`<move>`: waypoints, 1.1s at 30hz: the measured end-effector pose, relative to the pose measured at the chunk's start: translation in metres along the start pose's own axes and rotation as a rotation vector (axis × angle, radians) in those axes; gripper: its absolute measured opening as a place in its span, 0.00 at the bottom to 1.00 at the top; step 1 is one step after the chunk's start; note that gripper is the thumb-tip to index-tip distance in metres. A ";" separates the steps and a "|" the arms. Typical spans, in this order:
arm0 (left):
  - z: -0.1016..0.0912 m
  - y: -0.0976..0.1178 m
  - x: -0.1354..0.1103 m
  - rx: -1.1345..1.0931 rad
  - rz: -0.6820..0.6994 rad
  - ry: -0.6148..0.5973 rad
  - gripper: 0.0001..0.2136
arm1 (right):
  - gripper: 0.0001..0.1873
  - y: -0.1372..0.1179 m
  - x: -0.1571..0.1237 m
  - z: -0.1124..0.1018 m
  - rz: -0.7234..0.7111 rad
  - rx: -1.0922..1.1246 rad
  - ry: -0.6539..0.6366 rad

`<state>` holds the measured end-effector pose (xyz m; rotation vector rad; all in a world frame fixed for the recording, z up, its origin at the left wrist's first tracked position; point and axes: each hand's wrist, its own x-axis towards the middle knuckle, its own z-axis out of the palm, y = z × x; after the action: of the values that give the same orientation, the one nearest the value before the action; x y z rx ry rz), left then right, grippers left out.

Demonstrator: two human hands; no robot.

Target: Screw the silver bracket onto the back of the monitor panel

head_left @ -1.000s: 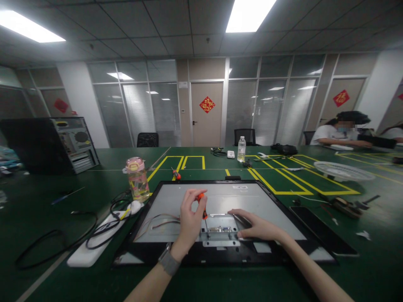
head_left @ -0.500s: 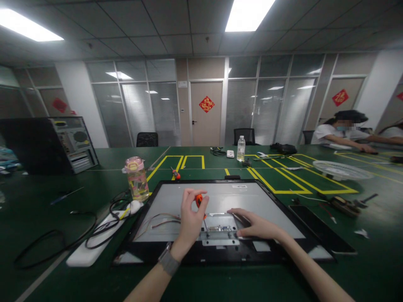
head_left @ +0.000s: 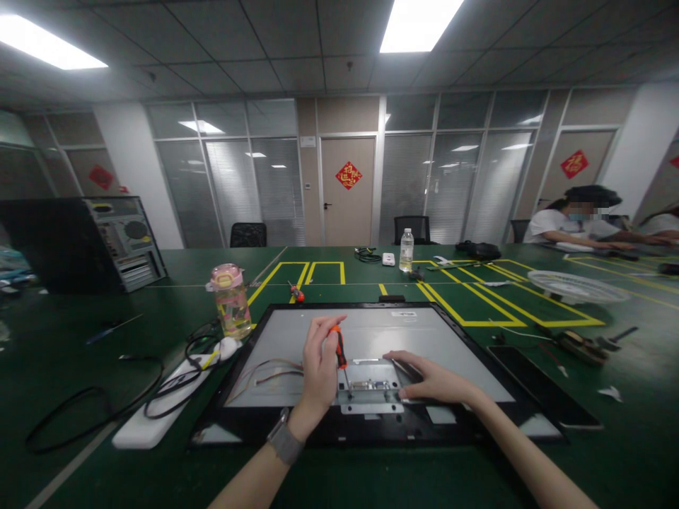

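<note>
A display panel (head_left: 456,357) with a black frame lies back-side up in front of me. On its near middle sits a silver metal bracket (head_left: 371,408) with ports along it. My left hand (head_left: 320,367) is at an orange and black screwdriver (head_left: 340,348), its handle against my fingers and its shaft pointing down onto the bracket's left part. The fingers are fairly straight around the handle. My right hand (head_left: 438,378) spans the bracket's right end, fingers at the far edge and thumb at the near side, holding it. Thin wires (head_left: 273,375) run left from the bracket.
Left of the panel lie a white power strip (head_left: 159,410) with black cables and a pink-lidded bottle (head_left: 230,300). A computer case (head_left: 79,244) stands far left. A second screwdriver (head_left: 297,292), a clear bottle (head_left: 406,251) and a dark flat panel (head_left: 541,385) lie around. A person (head_left: 573,219) sits far right.
My left fingers have straightened and shifted along the screwdriver handle, so more of it shows. My right hand and the bracket stay in place.
</note>
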<state>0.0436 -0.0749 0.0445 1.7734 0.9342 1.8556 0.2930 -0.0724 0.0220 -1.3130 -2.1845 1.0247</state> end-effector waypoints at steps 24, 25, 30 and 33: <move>0.001 0.006 0.000 0.078 0.031 0.022 0.09 | 0.43 0.010 0.001 0.001 -0.033 -0.011 0.004; 0.000 0.006 0.000 0.060 0.031 0.005 0.11 | 0.43 0.009 0.001 0.001 -0.030 -0.009 0.004; 0.000 0.005 -0.002 0.026 0.019 -0.062 0.13 | 0.42 0.007 0.001 0.001 -0.020 -0.006 0.004; 0.000 0.005 -0.003 0.076 0.075 -0.074 0.10 | 0.42 0.008 0.001 0.001 -0.028 0.000 0.005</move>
<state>0.0447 -0.0803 0.0456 1.9337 0.9339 1.8084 0.2967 -0.0692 0.0150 -1.2796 -2.1933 1.0098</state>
